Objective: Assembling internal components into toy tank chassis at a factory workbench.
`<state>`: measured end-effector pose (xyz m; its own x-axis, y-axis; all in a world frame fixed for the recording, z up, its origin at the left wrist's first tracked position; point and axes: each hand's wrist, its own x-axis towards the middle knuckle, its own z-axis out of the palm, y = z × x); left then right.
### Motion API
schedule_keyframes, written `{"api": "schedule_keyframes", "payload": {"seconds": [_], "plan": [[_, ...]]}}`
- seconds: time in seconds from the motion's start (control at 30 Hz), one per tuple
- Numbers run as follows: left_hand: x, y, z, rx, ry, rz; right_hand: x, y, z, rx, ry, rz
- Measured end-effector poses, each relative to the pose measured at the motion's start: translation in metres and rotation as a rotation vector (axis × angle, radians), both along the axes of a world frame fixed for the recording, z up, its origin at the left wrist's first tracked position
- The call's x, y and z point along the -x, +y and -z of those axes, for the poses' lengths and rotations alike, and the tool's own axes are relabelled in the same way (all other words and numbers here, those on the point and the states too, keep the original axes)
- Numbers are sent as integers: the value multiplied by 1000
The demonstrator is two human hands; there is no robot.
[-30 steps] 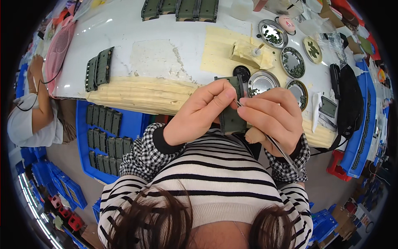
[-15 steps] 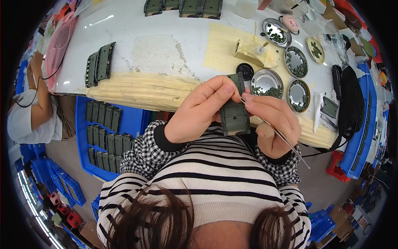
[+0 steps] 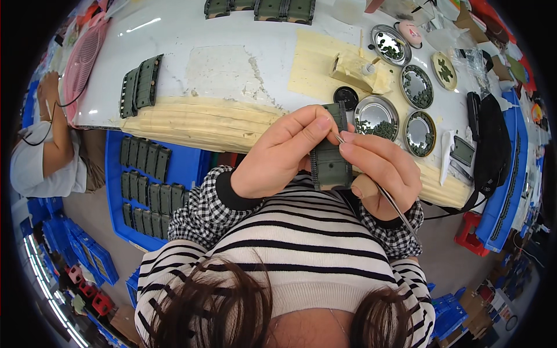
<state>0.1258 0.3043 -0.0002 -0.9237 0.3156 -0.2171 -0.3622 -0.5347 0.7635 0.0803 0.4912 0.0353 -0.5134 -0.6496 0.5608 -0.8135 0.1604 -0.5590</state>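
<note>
My left hand (image 3: 272, 156) is closed around a dark green ribbed plastic panel (image 3: 332, 168), held just off the table's near edge. Between the fingers of my right hand (image 3: 386, 165) is a pair of metal tweezers (image 3: 399, 212), the back end slanting down to the right. The tweezer tips meet my left thumb and index fingertip at the panel's upper part. Whatever is at the tips is too small to make out. A wrapping covers my right thumb.
Metal dishes (image 3: 387, 107) of small green pieces stand at the right, by a tape-covered block (image 3: 360, 72). More green panels (image 3: 141, 86) lie on the table; several fill a blue crate (image 3: 125, 223) below left. Another person (image 3: 43, 153) is at far left.
The tweezers have tilted slightly steeper, and my right fingers have shifted a little on them. The panel stays in my left hand.
</note>
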Motion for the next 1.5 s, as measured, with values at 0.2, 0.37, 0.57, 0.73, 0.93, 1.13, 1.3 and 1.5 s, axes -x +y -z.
{"api": "schedule_keyframes", "payload": {"seconds": [0.2, 0.37, 0.57, 0.73, 0.93, 1.13, 1.3, 1.5], "plan": [[0, 0, -2, 36, -23, 7, -1, -1, 1, 26, -45, 35], [-1, -6, -17, -97, -33, -27, 5, 2, 18, 310, -351, 257], [3, -17, -17, 68, 85, -267, 30, -3, 41, 114, -255, 438], [3, -19, -14, 50, 90, -325, 32, -6, 41, 13, -170, 453], [5, -17, -10, 19, 77, -367, 34, -5, 41, 12, -167, 438], [6, -20, -11, -5, 66, -389, 26, 0, 36, 194, -482, 383], [6, -19, -12, -22, 35, -416, 19, -3, 21, 244, -334, 269], [6, -20, -10, -22, 31, -419, 36, -2, 39, 35, -95, 426]]}}
